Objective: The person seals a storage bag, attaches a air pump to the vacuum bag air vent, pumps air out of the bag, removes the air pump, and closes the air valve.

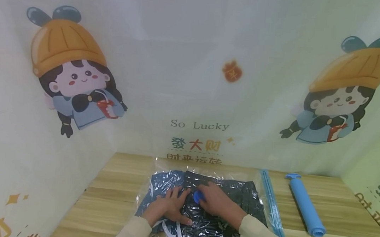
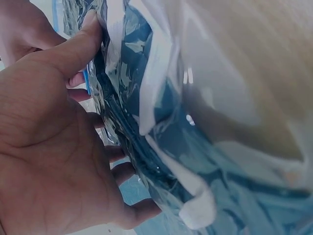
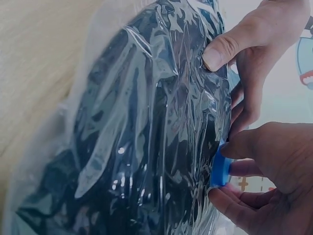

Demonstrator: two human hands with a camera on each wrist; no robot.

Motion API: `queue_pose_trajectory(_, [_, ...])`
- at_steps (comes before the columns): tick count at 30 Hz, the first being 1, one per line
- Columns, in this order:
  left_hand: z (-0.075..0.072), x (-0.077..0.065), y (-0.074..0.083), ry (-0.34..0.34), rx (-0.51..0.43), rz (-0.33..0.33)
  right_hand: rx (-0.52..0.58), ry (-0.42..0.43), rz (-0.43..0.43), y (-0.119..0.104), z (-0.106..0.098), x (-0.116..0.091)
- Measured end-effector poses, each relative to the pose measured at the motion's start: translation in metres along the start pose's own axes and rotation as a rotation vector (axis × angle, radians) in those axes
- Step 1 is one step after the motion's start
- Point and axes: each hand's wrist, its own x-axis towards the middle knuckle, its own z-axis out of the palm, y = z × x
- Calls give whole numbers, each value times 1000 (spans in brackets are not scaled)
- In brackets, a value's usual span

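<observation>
A clear vacuum storage bag (image 1: pixel 208 230) lies on the table with folded clothes inside, a blue garment (image 1: pixel 165 179) at left and a dark garment (image 1: pixel 242 191) at right. Near its middle is a round blue valve cap (image 3: pixel 221 169). My right hand (image 1: pixel 218 201) pinches this cap between thumb and fingers, clearest in the right wrist view. Just left of the cap, my left hand (image 1: pixel 170 206) rests on the wrinkled plastic with its fingers spread. White straps (image 2: pixel 156 73) show through the film close to the left hand.
A blue hand pump (image 1: pixel 307 206) lies on the wooden table (image 1: pixel 103 203) to the right of the bag. Along the bag's right edge runs a blue zip strip (image 1: pixel 272 203). A printed cloth (image 1: pixel 191 97) stands behind the table and along both sides.
</observation>
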Motion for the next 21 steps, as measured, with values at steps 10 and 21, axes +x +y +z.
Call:
queue_pose_trajectory(10, [0, -1, 0, -3, -4, 4, 62, -20, 2, 3, -3, -4])
queue_pose_trajectory(21, [2, 4, 0, -8, 8, 1, 79, -50, 31, 2, -6, -5])
